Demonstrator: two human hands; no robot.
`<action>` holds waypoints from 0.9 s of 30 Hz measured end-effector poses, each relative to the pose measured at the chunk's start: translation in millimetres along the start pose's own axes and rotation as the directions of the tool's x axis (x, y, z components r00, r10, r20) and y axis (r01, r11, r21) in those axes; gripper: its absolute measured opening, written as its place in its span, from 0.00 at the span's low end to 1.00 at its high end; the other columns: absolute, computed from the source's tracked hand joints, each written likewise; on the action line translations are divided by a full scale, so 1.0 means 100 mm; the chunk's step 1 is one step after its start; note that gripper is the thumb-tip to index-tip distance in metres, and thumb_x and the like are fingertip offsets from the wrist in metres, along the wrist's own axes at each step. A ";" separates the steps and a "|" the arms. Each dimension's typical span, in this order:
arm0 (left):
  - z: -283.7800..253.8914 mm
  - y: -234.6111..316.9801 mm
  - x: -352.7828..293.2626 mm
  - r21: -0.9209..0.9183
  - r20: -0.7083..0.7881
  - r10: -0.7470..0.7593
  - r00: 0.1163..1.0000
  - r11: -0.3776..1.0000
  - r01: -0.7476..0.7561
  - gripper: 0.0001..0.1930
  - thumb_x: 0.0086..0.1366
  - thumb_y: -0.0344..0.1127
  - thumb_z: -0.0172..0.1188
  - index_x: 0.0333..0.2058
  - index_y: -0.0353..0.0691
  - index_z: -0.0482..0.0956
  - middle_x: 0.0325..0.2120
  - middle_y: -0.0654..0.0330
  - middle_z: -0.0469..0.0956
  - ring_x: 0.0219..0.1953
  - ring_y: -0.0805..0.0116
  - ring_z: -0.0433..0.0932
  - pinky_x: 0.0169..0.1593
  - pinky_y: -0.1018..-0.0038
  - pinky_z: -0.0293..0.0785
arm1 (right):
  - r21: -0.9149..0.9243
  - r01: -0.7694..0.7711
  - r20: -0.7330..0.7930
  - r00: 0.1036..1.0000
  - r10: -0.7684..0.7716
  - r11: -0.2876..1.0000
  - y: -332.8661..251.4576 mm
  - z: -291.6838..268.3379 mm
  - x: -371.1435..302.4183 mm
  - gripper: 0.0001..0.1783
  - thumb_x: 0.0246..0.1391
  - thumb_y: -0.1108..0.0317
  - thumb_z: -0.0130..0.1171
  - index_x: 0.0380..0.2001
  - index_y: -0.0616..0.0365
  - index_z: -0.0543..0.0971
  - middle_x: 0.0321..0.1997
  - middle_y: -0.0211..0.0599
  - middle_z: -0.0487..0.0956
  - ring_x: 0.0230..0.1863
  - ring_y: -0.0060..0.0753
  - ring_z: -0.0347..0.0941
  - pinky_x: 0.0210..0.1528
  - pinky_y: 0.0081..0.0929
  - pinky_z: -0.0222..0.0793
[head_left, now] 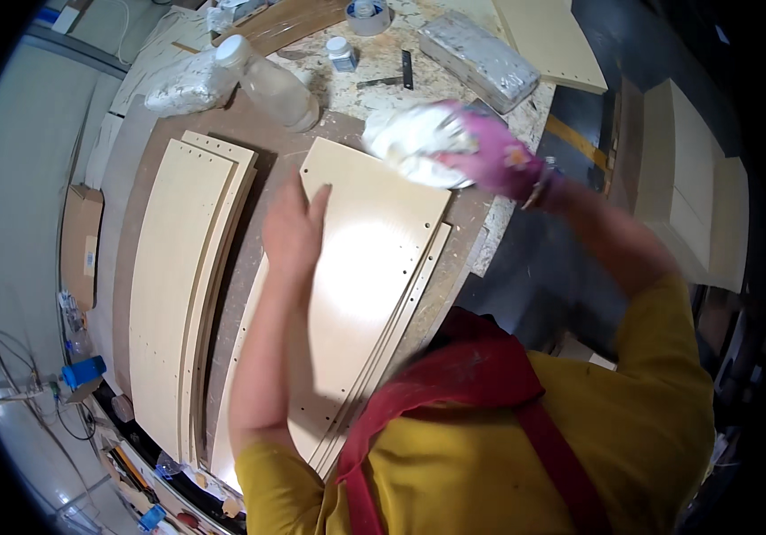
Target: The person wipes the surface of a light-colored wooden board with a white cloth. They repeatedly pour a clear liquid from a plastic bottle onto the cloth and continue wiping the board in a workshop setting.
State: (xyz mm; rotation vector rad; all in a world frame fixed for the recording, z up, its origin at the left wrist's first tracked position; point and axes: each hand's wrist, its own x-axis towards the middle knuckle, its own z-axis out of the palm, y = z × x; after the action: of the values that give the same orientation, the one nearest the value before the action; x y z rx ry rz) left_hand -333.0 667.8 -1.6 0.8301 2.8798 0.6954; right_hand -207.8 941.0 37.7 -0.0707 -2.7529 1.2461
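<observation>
A pale cream board [360, 259] with small drilled holes lies on top of a stack in front of me. My bare left hand [294, 227] holds this board by its left edge near the far corner, thumb on the face and fingers along the side. At the board's far right corner, my right hand [494, 156], in a pink flowered glove, is closed on a crumpled white cloth [418, 143]. Motion blurs the cloth and glove slightly, and whether the cloth presses on the board cannot be made out. My left forearm covers part of the board.
Another stack of drilled boards [178, 294] lies to the left. Beyond stand a clear bottle [280, 94], a small white-capped bottle [342, 55], a tape roll [368, 18], a black-bladed tool [407, 69], a wrapped grey block [479, 58] and a white plastic bundle [188, 85].
</observation>
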 end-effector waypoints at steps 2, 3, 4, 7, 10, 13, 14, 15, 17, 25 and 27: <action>-0.04 0.12 -0.08 0.126 -0.061 0.020 0.998 0.992 -0.012 0.28 0.65 0.50 0.51 0.56 0.36 0.66 0.43 0.46 0.76 0.43 0.45 0.76 0.47 0.55 0.70 | -0.009 0.435 0.060 0.899 -0.434 0.900 0.00 0.36 0.24 0.27 0.52 0.68 0.58 0.55 0.59 0.67 0.50 0.52 0.74 0.45 0.51 0.76 0.49 0.37 0.73; -0.03 0.13 -0.10 0.152 -0.077 0.037 0.996 0.988 -0.025 0.26 0.66 0.50 0.51 0.55 0.37 0.67 0.42 0.47 0.76 0.42 0.45 0.76 0.46 0.55 0.70 | -0.203 0.387 -0.007 0.918 -0.396 0.900 0.11 0.70 0.38 0.27 0.49 0.68 0.59 0.55 0.52 0.68 0.48 0.51 0.74 0.41 0.54 0.76 0.47 0.40 0.73; -0.05 0.12 -0.12 0.148 -0.082 0.020 0.996 0.989 -0.007 0.25 0.66 0.50 0.50 0.55 0.37 0.68 0.42 0.47 0.76 0.42 0.45 0.76 0.46 0.55 0.70 | -0.074 0.254 0.093 0.965 -0.247 0.964 -0.15 0.69 0.57 0.26 0.50 0.67 0.58 0.54 0.47 0.69 0.46 0.51 0.75 0.39 0.55 0.76 0.45 0.42 0.73; -0.07 0.12 -0.11 0.117 -0.087 0.001 0.996 0.993 0.009 0.23 0.67 0.49 0.48 0.53 0.38 0.69 0.42 0.48 0.76 0.42 0.46 0.76 0.44 0.56 0.71 | -0.059 0.262 0.081 0.963 -0.257 0.963 -0.02 1.03 1.07 0.24 0.52 0.64 0.57 0.54 0.48 0.69 0.44 0.51 0.75 0.38 0.52 0.76 0.40 0.42 0.73; -0.07 0.03 -0.11 0.084 -0.078 -0.075 0.994 0.993 0.081 0.22 0.68 0.48 0.46 0.52 0.39 0.69 0.41 0.47 0.77 0.41 0.46 0.76 0.43 0.55 0.72 | -0.043 0.184 0.116 0.977 -0.178 0.982 -0.03 0.96 0.87 0.26 0.52 0.62 0.57 0.55 0.49 0.68 0.44 0.51 0.75 0.40 0.50 0.77 0.42 0.41 0.73; -0.08 0.07 -0.09 0.098 -0.055 -0.115 0.992 0.988 0.120 0.21 0.68 0.47 0.44 0.52 0.38 0.69 0.40 0.47 0.77 0.41 0.46 0.76 0.43 0.55 0.72 | 0.008 0.201 0.163 0.966 -0.200 0.980 0.14 0.59 0.40 0.28 0.52 0.63 0.55 0.57 0.54 0.67 0.45 0.50 0.75 0.45 0.49 0.75 0.49 0.40 0.71; -0.07 0.09 -0.07 0.088 -0.067 -0.093 0.993 0.991 0.099 0.21 0.69 0.46 0.43 0.52 0.38 0.69 0.39 0.47 0.77 0.41 0.46 0.76 0.43 0.55 0.72 | 0.005 0.253 0.169 0.953 -0.251 0.967 0.31 0.54 0.36 0.28 0.51 0.63 0.54 0.57 0.57 0.67 0.46 0.51 0.75 0.47 0.49 0.75 0.50 0.39 0.71; -0.08 0.10 -0.09 0.079 -0.067 -0.076 0.995 0.994 0.081 0.21 0.69 0.46 0.43 0.52 0.38 0.69 0.39 0.46 0.78 0.41 0.46 0.76 0.43 0.55 0.72 | 0.010 0.296 0.179 0.939 -0.293 0.955 0.40 0.55 0.32 0.29 0.51 0.64 0.54 0.57 0.59 0.66 0.47 0.51 0.75 0.48 0.49 0.74 0.52 0.39 0.70; -0.09 0.10 -0.10 0.092 -0.034 -0.097 0.995 0.991 0.100 0.20 0.69 0.45 0.42 0.51 0.38 0.69 0.41 0.47 0.77 0.41 0.46 0.76 0.43 0.56 0.72 | 0.037 0.081 0.184 0.979 -0.086 0.996 0.16 0.77 0.70 0.27 0.51 0.64 0.54 0.55 0.61 0.67 0.49 0.51 0.75 0.50 0.48 0.73 0.53 0.37 0.68; -0.11 0.05 -0.10 0.070 -0.086 -0.099 0.991 0.992 0.105 0.16 0.70 0.43 0.41 0.45 0.38 0.71 0.39 0.48 0.77 0.40 0.47 0.76 0.42 0.56 0.72 | 0.045 0.030 0.169 0.985 -0.038 0.999 -0.09 0.77 0.77 0.21 0.53 0.60 0.59 0.47 0.59 0.72 0.46 0.45 0.77 0.49 0.41 0.74 0.52 0.34 0.67; -0.11 0.08 -0.10 0.069 -0.070 -0.099 0.993 0.992 0.104 0.16 0.70 0.43 0.41 0.45 0.38 0.71 0.38 0.47 0.77 0.39 0.46 0.76 0.42 0.56 0.72 | 0.074 -0.072 0.246 0.968 0.052 0.995 -0.12 0.61 0.64 0.21 0.53 0.60 0.59 0.47 0.59 0.73 0.44 0.44 0.78 0.47 0.38 0.74 0.50 0.33 0.68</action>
State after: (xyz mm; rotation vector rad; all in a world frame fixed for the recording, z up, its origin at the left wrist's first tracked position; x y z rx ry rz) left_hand -322.8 664.7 11.0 0.6738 2.9978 0.6230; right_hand -279.0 893.2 12.8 0.0047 -2.9188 1.4752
